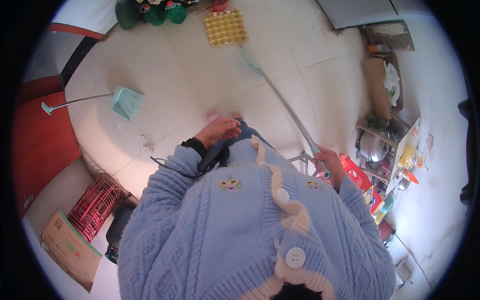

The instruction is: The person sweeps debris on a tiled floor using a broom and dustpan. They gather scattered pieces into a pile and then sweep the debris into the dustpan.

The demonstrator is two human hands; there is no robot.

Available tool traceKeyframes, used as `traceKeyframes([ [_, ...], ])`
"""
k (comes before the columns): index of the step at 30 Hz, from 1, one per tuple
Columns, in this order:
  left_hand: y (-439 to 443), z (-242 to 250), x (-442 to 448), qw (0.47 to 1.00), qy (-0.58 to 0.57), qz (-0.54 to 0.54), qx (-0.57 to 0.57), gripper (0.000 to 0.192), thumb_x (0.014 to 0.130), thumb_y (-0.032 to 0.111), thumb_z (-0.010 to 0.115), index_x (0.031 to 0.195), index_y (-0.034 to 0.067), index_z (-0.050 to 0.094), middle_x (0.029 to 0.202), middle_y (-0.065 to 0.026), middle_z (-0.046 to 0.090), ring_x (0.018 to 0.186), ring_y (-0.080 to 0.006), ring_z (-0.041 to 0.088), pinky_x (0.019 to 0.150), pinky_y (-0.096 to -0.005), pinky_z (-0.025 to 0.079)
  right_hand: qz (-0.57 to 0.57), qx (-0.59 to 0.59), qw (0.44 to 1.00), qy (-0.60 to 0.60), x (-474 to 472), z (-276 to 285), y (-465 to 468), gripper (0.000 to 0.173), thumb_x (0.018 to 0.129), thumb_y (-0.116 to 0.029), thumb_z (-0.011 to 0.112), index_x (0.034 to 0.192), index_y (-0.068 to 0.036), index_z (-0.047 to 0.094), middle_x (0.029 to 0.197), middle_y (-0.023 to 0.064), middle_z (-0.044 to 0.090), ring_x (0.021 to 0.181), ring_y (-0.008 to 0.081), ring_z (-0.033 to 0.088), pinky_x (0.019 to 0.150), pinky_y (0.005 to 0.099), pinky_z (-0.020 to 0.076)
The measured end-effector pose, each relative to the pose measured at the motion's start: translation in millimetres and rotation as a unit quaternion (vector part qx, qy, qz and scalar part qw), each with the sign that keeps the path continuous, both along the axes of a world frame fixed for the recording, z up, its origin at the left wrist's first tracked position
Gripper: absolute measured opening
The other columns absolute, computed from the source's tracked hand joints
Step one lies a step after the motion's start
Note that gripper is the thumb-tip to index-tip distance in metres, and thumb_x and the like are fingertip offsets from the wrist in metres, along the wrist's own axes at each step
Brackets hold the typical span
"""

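Note:
My right hand [329,164] grips the top of a long-handled broom [288,108], whose grey handle slants away from me. Its pale green head [249,60] rests on the tiled floor [210,75], just short of a yellow egg tray [226,28]. Two or three eggs sit along the tray's far edge; the cups nearer to me hold nothing. In front of my body my left hand [221,131] hangs with fingers bent together and nothing visible in it. To the left stands a mint-green long-handled dustpan [127,103], and a small heap of debris [145,141] lies nearer to me.
Green bottles [165,14] stand at the far left. A red door [45,146], a red plastic basket [95,204] and a cardboard box [71,249] line the left side. On the right are an open carton [380,86] and a shelf with a metal pot [375,146].

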State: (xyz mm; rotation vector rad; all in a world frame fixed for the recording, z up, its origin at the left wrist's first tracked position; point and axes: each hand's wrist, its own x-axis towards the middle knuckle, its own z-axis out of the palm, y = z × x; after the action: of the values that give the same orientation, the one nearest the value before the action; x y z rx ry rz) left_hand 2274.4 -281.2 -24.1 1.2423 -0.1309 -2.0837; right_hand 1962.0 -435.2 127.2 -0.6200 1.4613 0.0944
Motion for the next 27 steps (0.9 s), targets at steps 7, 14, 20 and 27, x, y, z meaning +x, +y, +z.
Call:
traceKeyframes([
  [7, 32, 10, 4, 0.998, -0.035, 0.041, 0.040, 0.027, 0.088, 0.023, 0.044, 0.107, 0.005, 0.050, 0.096, -0.0066, 0.058, 0.085, -0.0139, 0.056, 0.078, -0.0269, 0.044, -0.104, -0.058, 0.992, 0.051, -73, -77, -49, 0.003, 0.077, -0.004, 0.049, 0.079, -0.005, 0.047, 0.058, 0.0034, 0.045, 0.043, 0.0068, 0.043, 0.035, 0.0166, 0.0379],
  [14, 71, 20, -2, 0.991, -0.069, 0.088, 0.079, 0.028, 0.089, 0.023, 0.044, 0.109, 0.004, 0.049, 0.097, -0.0076, 0.059, 0.087, -0.0155, 0.057, 0.079, -0.0272, 0.045, 0.168, -0.216, 0.957, -0.101, -88, -110, -31, 0.004, 0.077, 0.000, 0.047, 0.075, -0.001, 0.044, 0.057, 0.0068, 0.046, 0.043, 0.0122, 0.045, 0.038, 0.0251, 0.0385],
  [20, 91, 32, 12, 0.985, -0.066, 0.141, 0.069, 0.028, 0.088, 0.024, 0.046, 0.109, 0.005, 0.049, 0.097, -0.0075, 0.059, 0.087, -0.0153, 0.057, 0.078, -0.0265, 0.045, -0.006, 0.132, 0.990, -0.057, -12, -48, 33, 0.006, 0.078, 0.000, 0.047, 0.080, -0.002, 0.042, 0.061, 0.0062, 0.045, 0.043, 0.0100, 0.042, 0.037, 0.0219, 0.0365],
  [27, 141, 29, 59, 0.986, -0.079, 0.145, 0.037, 0.029, 0.088, 0.026, 0.047, 0.109, 0.006, 0.049, 0.098, -0.0075, 0.059, 0.087, -0.0157, 0.057, 0.078, -0.0259, 0.046, 0.137, 0.142, 0.978, -0.071, 105, -22, 93, 0.006, 0.079, -0.001, 0.047, 0.084, -0.001, 0.044, 0.063, 0.0048, 0.045, 0.043, 0.0059, 0.040, 0.034, 0.0189, 0.0343],
])
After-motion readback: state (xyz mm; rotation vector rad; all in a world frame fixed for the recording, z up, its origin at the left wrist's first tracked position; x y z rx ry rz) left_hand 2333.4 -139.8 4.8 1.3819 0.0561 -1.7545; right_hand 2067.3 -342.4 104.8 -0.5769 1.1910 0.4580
